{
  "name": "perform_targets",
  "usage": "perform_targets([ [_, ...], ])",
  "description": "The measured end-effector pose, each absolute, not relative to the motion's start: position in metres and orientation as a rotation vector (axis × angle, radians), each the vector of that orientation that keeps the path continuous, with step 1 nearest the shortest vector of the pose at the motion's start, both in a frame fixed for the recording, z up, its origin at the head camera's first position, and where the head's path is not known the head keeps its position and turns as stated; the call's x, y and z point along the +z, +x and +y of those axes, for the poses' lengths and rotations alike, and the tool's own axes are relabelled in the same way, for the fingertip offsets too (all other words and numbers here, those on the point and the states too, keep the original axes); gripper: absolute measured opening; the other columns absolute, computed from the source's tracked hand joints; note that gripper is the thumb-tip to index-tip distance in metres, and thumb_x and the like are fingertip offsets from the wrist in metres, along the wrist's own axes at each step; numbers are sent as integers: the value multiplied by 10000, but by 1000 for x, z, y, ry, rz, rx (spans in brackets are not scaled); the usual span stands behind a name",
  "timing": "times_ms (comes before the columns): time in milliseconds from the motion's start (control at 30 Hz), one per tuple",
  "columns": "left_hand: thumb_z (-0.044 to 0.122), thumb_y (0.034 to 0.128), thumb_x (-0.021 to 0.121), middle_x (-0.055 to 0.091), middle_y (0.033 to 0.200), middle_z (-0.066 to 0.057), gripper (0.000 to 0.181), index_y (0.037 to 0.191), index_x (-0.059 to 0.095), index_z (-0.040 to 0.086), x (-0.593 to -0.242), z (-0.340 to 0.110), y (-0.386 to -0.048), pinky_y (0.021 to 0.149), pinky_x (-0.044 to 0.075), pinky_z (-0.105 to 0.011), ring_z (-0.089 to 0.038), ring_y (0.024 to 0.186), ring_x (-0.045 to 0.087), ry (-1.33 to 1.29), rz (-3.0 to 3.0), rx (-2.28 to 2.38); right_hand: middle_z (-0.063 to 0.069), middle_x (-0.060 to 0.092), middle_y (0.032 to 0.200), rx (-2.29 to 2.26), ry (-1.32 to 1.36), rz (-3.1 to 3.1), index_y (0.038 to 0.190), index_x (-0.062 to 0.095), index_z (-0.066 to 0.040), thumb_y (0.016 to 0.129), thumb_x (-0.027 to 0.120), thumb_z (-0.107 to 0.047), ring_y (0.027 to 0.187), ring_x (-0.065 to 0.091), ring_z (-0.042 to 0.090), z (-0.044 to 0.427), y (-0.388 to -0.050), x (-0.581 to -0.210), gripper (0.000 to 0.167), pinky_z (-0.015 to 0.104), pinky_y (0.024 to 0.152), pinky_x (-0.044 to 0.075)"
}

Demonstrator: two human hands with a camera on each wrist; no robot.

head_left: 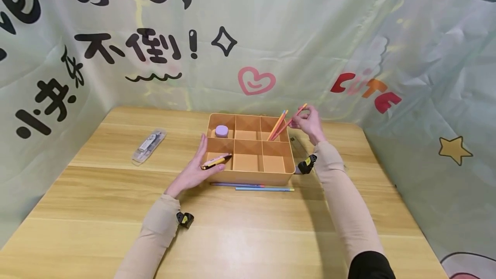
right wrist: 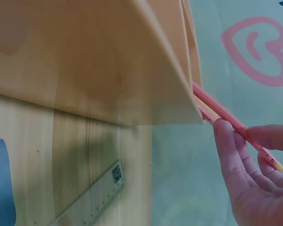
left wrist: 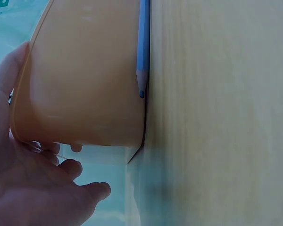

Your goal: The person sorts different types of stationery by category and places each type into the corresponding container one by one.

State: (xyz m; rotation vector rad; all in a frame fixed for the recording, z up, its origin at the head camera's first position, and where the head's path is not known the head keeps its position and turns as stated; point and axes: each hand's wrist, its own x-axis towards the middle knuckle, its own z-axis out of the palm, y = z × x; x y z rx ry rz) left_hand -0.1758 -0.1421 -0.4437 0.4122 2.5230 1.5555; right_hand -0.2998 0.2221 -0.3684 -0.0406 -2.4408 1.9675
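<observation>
An orange-tan compartment organizer box (head_left: 248, 178) stands on the table. My left hand (head_left: 191, 171) rests at its front left corner, with the fingers along the left wall and the thumb over the front rim. Beside that thumb, a yellow-and-black pen (head_left: 217, 162) leans in the front left compartment with a pink one. At the back right compartment, my right hand (head_left: 308, 123) pinches the upper end of a red pencil (right wrist: 254, 144), whose lower end is inside. Other pencils (head_left: 278, 124) lean in that compartment. A small purple block (head_left: 221, 131) sits in the back left one.
Blue pencils (head_left: 265, 189) lie along the box's front. Right of the box lies a clear ruler (right wrist: 93, 200), with a bluish item (right wrist: 1, 183) nearby. A clear plastic case (head_left: 149, 146) lies at the left. Printed cloth (head_left: 310, 33) hangs behind the table.
</observation>
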Motion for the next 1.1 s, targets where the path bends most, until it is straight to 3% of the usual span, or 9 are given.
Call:
perform_targets([
  [233, 453, 910, 712, -256, 1661, 92, 1130, 1614, -137, 203, -445, -142, -176, 1236, 27, -664, -346, 1576, -93, 413, 2526, 1551, 56, 660, 796, 1928, -116, -2523, 1253, 394, 24, 959, 575, 44, 617, 672, 66, 219, -301, -372, 346, 244, 684, 624],
  [433, 453, 909, 713, -253, 1662, 87, 1134, 1613, -138, 195, -445, -142, -176, 1242, 20, -654, -336, 1576, -99, 413, 2522, 1555, 157, 672, 897, 1862, -127, -2573, 1293, 395, 72, 930, 601, 70, 609, 652, 73, 214, -300, -375, 418, 257, 684, 626],
  [667, 448, 910, 715, -257, 1659, 100, 1136, 1611, -143, 196, -445, -142, -176, 1242, 25, -655, -335, 1577, -96, 411, 2513, 1563, 271, 664, 1052, 1735, -139, -2682, 1357, 379, 92, 945, 616, -4, 618, 638, 82, 213, -303, -378, 485, 250, 673, 618],
  [900, 459, 911, 710, -252, 1661, 95, 1135, 1609, -147, 203, -445, -142, -175, 1241, 25, -654, -337, 1577, -94, 416, 2516, 1559, 208, 650, 993, 1809, -135, -2671, 1406, 393, 128, 973, 604, -20, 600, 627, 75, 214, -296, -377, 504, 186, 612, 576],
  [1100, 470, 917, 700, -259, 1659, 96, 1131, 1607, -154, 198, -445, -143, -176, 1233, 24, -671, -360, 1573, -98, 423, 2518, 1561, 236, 638, 1056, 1827, -17, -2616, 1423, 425, 121, 985, 582, -56, 633, 621, 10, 214, -271, -371, 498, 146, 614, 561],
])
